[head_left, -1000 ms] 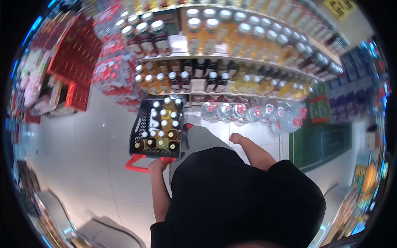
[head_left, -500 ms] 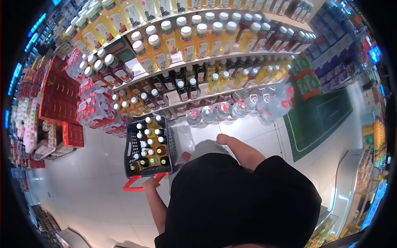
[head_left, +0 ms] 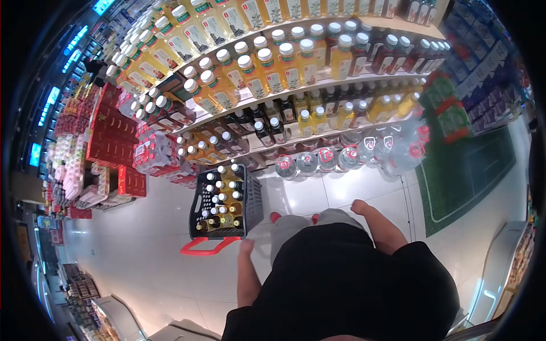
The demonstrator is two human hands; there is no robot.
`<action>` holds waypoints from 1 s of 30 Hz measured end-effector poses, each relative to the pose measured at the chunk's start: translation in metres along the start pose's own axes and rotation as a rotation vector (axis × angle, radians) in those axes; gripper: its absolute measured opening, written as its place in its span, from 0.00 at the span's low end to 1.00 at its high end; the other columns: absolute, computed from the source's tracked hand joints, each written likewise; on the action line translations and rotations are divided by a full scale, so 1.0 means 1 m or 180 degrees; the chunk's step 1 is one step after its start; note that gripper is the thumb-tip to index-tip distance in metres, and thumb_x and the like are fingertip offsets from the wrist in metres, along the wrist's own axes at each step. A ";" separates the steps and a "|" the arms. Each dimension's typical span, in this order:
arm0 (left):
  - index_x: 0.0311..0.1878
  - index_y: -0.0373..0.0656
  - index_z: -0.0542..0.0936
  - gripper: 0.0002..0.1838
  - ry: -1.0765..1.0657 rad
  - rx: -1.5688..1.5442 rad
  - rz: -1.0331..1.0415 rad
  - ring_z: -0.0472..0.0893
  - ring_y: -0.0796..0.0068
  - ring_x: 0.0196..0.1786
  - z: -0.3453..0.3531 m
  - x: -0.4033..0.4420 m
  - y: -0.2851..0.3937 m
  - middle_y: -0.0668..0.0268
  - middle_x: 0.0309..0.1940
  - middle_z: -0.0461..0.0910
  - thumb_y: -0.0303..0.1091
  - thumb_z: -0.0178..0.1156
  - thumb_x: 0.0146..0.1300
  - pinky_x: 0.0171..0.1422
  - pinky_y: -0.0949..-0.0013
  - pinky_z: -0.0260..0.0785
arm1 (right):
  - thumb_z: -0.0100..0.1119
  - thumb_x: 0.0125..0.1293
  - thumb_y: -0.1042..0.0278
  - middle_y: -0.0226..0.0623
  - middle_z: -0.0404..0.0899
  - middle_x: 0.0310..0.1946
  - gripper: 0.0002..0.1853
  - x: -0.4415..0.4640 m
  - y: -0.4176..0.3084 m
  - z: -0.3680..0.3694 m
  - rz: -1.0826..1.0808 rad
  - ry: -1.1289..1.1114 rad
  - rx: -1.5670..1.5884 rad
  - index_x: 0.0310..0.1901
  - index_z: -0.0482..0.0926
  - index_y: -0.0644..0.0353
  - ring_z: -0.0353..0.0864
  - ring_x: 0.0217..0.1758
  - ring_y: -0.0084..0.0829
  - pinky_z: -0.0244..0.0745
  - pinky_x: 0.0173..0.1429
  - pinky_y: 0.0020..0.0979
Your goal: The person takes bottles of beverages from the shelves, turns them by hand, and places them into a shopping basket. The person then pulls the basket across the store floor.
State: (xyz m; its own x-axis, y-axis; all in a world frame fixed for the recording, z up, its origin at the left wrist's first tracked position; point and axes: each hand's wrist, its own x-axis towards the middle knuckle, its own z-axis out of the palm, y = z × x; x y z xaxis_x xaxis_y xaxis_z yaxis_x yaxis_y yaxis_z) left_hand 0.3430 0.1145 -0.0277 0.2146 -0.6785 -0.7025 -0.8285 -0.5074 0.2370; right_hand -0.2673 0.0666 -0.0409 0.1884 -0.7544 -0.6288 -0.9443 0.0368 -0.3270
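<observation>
Left grip (head_left: 246, 245) beside basket handle (head_left: 206, 252)

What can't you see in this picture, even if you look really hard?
All in the head view:
Basket: most of its floor, hidden by the bottles inside.
Left hand: whether it touches the red handle, too small to tell.
Right hand: its palm, hidden by its own back.
Some top-shelf bottles: their tops, cut off by the picture's top edge.
</observation>
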 end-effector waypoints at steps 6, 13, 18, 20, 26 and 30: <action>0.43 0.33 0.79 0.24 -0.0967 0.0304 0.0893 0.78 0.53 0.45 0.073 -0.039 0.088 0.48 0.41 0.80 0.47 0.46 0.63 0.52 0.58 0.68 | 0.56 0.51 0.64 0.41 0.82 0.29 0.08 -0.038 0.076 0.043 -0.0994 -0.0614 -0.1606 0.25 0.83 0.56 0.82 0.35 0.42 0.75 0.44 0.40; 0.44 0.32 0.79 0.22 -0.0151 -0.0352 0.0747 0.75 0.47 0.53 0.100 -0.073 0.109 0.44 0.46 0.78 0.42 0.46 0.62 0.59 0.56 0.65 | 0.59 0.49 0.66 0.42 0.82 0.29 0.08 -0.029 0.092 0.046 0.0555 -0.0333 0.0109 0.30 0.83 0.57 0.82 0.37 0.40 0.76 0.44 0.41; 0.45 0.33 0.79 0.22 -0.0666 -0.0269 0.0645 0.75 0.48 0.54 0.097 -0.080 0.108 0.45 0.47 0.78 0.44 0.48 0.62 0.59 0.57 0.66 | 0.55 0.52 0.63 0.47 0.82 0.35 0.11 0.007 0.090 0.062 -0.0331 -0.0180 -0.0581 0.31 0.83 0.59 0.81 0.42 0.42 0.75 0.49 0.40; 0.46 0.34 0.79 0.22 -0.0539 -0.0435 0.0425 0.75 0.48 0.53 0.100 -0.087 0.113 0.45 0.46 0.78 0.44 0.47 0.63 0.58 0.57 0.66 | 0.54 0.53 0.63 0.49 0.82 0.37 0.12 0.013 0.078 0.060 -0.0057 -0.0225 -0.0114 0.33 0.83 0.59 0.80 0.44 0.43 0.74 0.51 0.39; 0.45 0.34 0.80 0.22 -0.0679 -0.0250 0.0616 0.76 0.47 0.52 0.107 -0.054 0.094 0.45 0.45 0.78 0.44 0.46 0.63 0.57 0.57 0.66 | 0.55 0.53 0.63 0.49 0.81 0.40 0.15 -0.034 0.013 -0.012 0.0510 0.0046 0.1091 0.41 0.81 0.59 0.79 0.47 0.44 0.73 0.54 0.37; 0.44 0.34 0.80 0.22 -0.0735 -0.0879 0.0368 0.77 0.48 0.52 0.098 -0.018 0.100 0.45 0.45 0.79 0.43 0.46 0.63 0.56 0.57 0.67 | 0.55 0.55 0.67 0.48 0.81 0.38 0.14 -0.021 0.021 -0.025 0.0301 0.0553 0.1153 0.42 0.80 0.60 0.80 0.43 0.43 0.74 0.50 0.37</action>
State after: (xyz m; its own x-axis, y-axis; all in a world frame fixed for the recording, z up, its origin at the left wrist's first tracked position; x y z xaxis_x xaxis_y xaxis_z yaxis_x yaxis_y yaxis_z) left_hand 0.2055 0.1278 -0.0569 -0.0204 -0.6180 -0.7859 -0.6630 -0.5800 0.4733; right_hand -0.2984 0.0665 -0.0168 0.0276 -0.8350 -0.5496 -0.7933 0.3162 -0.5202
